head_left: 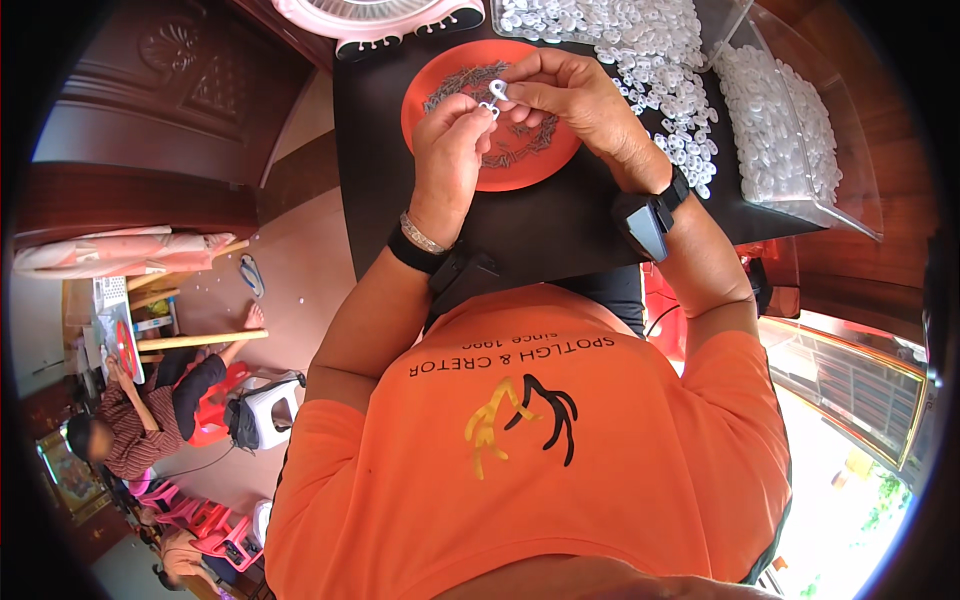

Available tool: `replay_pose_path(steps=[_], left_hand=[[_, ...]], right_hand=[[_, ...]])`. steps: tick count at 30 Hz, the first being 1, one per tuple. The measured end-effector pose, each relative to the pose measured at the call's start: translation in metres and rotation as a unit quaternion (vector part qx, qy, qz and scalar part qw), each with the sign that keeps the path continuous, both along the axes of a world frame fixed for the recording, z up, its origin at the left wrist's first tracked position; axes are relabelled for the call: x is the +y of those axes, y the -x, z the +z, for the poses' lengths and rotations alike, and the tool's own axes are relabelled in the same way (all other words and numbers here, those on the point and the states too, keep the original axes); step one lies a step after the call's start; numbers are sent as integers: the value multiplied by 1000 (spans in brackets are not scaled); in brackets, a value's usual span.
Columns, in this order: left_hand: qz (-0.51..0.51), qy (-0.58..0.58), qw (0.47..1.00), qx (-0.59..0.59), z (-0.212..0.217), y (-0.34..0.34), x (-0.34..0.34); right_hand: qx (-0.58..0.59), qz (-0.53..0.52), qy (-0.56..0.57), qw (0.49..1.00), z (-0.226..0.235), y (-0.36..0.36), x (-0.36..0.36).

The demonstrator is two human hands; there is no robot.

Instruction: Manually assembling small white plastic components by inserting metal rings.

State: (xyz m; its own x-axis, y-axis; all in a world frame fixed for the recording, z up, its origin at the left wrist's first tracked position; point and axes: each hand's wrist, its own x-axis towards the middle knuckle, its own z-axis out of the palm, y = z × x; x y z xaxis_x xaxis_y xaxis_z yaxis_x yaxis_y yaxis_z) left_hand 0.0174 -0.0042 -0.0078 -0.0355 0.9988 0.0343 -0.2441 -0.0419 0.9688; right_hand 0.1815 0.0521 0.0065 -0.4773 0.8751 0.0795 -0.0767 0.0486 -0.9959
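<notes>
Both my hands meet over a round orange plate [420,130] that holds many small grey metal pins [462,82]. My right hand [575,98] pinches a small white oval plastic ring [499,91] between thumb and fingers. Just below it and to the left, my left hand [452,145] is closed in a pinch on another small white plastic piece [489,109]. The two pieces are very close; whether they are joined cannot be made out. Loose white plastic rings [690,145] lie on the black table beside my right wrist.
A clear box [790,135] full of white pieces stands at the right, and another heap [620,22] lies at the back. A pink and white fan [375,20] sits at the far left of the black table [375,190]. Another person [145,430] sits off to the left.
</notes>
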Motion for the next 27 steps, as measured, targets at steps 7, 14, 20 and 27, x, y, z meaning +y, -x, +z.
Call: replay_pose_path(steps=[7, 14, 20, 27], left_hand=[[1, 0, 1000, 8, -1, 1, 0], [2, 0, 1000, 19, -1, 0, 0], [1, -13, 1000, 23, 0, 0, -1], [1, -9, 1000, 13, 1, 1, -2]], right_hand=[[-6, 0, -24, 1000, -1, 2, -2], [-39, -7, -48, 998, -3, 5, -6], [-31, 14, -62, 997, -5, 6, -7], [-42, 7, -96, 994, -2, 11, -13]])
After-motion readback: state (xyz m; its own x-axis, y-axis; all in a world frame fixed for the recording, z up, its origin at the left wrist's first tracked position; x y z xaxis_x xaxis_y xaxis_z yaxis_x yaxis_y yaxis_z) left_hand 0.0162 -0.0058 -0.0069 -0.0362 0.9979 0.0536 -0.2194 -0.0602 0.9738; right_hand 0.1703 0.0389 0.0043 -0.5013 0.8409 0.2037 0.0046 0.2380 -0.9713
